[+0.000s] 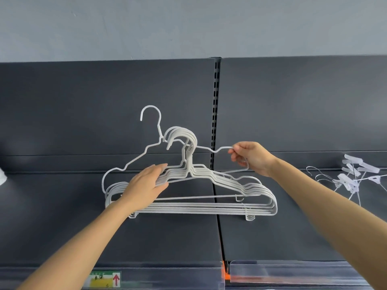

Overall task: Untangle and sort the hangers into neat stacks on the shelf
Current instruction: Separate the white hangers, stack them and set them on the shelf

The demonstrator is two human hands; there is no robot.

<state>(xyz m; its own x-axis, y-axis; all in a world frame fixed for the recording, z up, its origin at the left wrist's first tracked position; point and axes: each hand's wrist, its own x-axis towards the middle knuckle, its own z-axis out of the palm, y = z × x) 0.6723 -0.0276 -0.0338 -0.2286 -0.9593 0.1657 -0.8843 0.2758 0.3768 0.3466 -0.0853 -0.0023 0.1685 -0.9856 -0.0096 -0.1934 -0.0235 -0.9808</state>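
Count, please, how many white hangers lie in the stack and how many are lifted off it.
stacked white hangers: 5
lifted white hanger: 1, pinched by the right hand
Total: 6

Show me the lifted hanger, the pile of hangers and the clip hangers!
lifted hanger [150, 106], head view, top of its hook.
pile of hangers [188, 208], head view, bottom bars.
clip hangers [346, 182], head view, a clear clip.
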